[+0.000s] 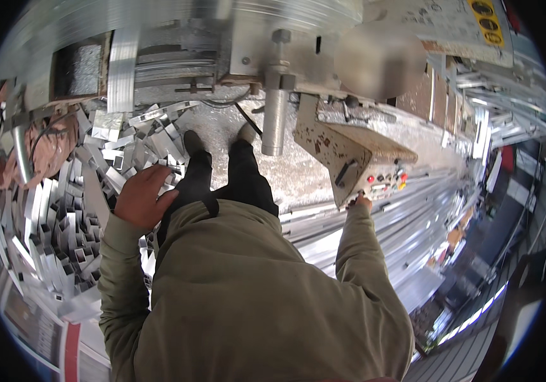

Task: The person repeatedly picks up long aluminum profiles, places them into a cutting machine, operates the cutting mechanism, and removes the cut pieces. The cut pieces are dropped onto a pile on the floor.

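My left hand (146,198) is held out beside my hip, with its fingers stretched and the thumb apart; I see nothing in it. It hangs above a heap of cut square aluminium tubes (76,239) on the left. My right hand (361,202) reaches out to a worn, cream-coloured control box (365,162). Its fingers are curled at the lower left corner of the panel, close to a row of buttons (384,179), some red and one yellow. What the fingertips hold or press is too small to make out.
Ahead stands a large machine with a metal cylinder (274,124) pointing down. A blurred round shape (380,60) covers part of it. Long aluminium profiles (406,216) lie to the right. Brown sheeting (47,146) is bunched at the far left. Shiny scraps litter the floor (292,175).
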The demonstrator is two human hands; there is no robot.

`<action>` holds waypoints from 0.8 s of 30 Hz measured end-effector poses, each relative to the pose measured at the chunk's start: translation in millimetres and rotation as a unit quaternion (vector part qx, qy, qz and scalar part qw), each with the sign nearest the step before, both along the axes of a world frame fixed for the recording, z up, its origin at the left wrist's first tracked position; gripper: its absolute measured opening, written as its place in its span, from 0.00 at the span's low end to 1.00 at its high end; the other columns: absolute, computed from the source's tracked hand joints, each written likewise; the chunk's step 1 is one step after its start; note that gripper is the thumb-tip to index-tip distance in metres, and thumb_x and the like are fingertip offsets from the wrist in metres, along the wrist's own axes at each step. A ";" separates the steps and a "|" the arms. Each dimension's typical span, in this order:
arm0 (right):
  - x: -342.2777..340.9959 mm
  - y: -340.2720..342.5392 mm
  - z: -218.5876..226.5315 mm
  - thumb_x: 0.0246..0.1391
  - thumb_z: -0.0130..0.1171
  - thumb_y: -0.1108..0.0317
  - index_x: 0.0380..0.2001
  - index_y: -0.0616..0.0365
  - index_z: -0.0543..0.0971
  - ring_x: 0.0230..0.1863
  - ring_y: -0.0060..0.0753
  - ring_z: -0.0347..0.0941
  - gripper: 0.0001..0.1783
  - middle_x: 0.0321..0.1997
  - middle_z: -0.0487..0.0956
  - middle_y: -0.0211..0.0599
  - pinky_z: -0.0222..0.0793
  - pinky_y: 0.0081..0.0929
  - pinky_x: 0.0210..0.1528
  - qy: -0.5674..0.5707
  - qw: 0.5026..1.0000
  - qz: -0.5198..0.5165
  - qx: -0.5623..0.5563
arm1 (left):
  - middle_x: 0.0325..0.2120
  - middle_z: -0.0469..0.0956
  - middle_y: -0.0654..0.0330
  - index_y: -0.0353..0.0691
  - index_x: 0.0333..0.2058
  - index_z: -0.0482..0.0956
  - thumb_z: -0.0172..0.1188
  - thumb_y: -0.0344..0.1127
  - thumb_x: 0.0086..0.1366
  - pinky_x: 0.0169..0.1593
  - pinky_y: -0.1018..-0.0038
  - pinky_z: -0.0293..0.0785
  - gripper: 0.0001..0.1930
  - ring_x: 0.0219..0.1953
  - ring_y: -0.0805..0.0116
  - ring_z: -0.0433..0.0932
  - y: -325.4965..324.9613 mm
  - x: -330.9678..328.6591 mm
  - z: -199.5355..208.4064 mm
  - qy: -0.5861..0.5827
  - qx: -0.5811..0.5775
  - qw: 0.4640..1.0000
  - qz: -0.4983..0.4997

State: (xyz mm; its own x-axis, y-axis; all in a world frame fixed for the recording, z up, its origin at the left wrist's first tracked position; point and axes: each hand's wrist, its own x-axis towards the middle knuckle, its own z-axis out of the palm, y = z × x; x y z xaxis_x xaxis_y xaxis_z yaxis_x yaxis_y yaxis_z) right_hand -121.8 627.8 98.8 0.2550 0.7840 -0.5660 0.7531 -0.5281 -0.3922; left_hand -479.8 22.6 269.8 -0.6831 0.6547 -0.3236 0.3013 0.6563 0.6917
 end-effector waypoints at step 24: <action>-402.1 -226.9 268.6 0.53 0.60 0.74 0.52 0.67 0.70 0.52 0.48 0.71 0.23 0.51 0.73 0.51 0.66 0.34 0.55 0.276 0.441 0.752 0.405 | 0.68 0.46 0.46 0.36 0.68 0.38 0.57 0.67 0.56 0.69 0.52 0.40 0.56 0.70 0.51 0.45 72.5 -153.6 -77.1 -0.325 0.593 0.550 0.490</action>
State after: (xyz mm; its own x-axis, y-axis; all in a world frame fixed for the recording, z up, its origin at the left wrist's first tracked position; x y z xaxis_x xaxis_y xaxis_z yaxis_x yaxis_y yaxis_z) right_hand -523.9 400.9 367.4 -0.8991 -0.1662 0.4050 -0.3157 0.8871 -0.3367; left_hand -633.4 95.1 192.6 -0.8886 0.0899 -0.4498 -0.3595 -0.7455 0.5613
